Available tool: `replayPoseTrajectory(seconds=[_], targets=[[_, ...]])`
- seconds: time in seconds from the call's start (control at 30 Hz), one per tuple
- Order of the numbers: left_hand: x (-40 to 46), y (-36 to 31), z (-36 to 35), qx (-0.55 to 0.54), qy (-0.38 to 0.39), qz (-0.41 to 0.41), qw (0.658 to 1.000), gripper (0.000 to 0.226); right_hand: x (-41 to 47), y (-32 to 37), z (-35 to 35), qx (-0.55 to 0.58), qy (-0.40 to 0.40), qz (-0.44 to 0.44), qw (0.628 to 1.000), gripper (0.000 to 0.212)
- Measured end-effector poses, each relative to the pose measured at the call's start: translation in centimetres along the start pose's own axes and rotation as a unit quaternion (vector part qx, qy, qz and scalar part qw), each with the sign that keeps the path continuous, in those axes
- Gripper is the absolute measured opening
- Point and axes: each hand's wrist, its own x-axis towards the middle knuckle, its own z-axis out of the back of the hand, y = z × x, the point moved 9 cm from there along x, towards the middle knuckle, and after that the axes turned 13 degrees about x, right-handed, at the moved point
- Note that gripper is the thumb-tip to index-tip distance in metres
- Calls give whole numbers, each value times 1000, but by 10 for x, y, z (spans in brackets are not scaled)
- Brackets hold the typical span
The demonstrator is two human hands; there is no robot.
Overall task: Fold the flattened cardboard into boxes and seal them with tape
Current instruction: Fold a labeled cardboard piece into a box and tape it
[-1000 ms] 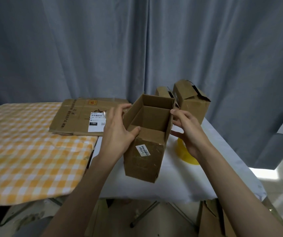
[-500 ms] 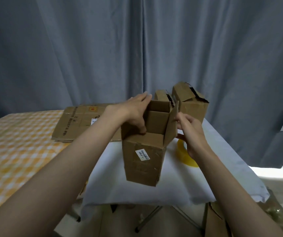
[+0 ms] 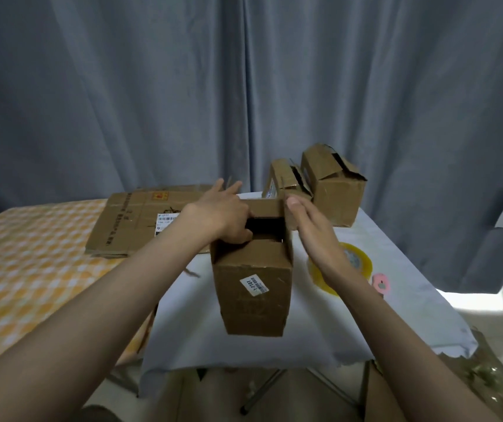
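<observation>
My right hand [image 3: 311,236] covers part of the tape roll [image 3: 358,260] behind it, and the box label [image 3: 254,286] below my hands is too blurred to read.

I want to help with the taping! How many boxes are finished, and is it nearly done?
Not yet. Two small brown cardboard boxes stand folded at the back, flaps still loose. The left hand and right hand are folding flaps on the upright brown box with a white sticker. Its top is still partly open. The yellow tape roll lies untouched, and flattened brown cardboard is still waiting.
</observation>
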Motion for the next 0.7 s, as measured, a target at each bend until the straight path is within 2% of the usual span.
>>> replayPoseTrajectory(seconds=[0.07, 0.13, 0.2, 0.27, 0.33, 0.4, 0.43, 0.47, 0.53, 0.6, 0.7], targets=[[1, 2, 3, -76, 18, -12, 997, 45, 0, -2, -16, -86, 39, 9, 996, 49], [1, 5, 14, -224, -28, -21, 974, 38, 2, -6, -26, -162, 71, 19, 984, 51], [-6, 23, 26, -377, -124, 21, 918, 37, 2, -9, -29, -188, 92, 3, 978, 52], [-19, 50, 22, -492, -196, 111, 841, 40, 3, -12, -29, -186, 100, -16, 977, 53], [-32, 66, 9, -557, -219, 179, 781, 34, 3, -13, -27, -176, 96, -26, 979, 55], [-40, 65, 2, -609, -220, 173, 742, 23, 3, -14, -26, -161, 84, -32, 983, 56], [-43, 59, 1, -623, -213, 147, 738, 21, 2, -15, -24, -153, 78, -38, 984, 56], [-43, 51, 2, -611, -204, 116, 756, 23, 3, -17, -23, -145, 71, -43, 986, 57], [-41, 27, 0, -540, -175, 56, 822, 33, 6, -22, -20, -125, 61, -52, 989, 58], [-39, 6, -4, -476, -167, 20, 863, 39, 9, -24, -18, -110, 63, -57, 990, 59], [-43, -8, -9, -461, -227, 16, 858, 32, 16, -21, -17, -56, 97, -61, 992, 56]])
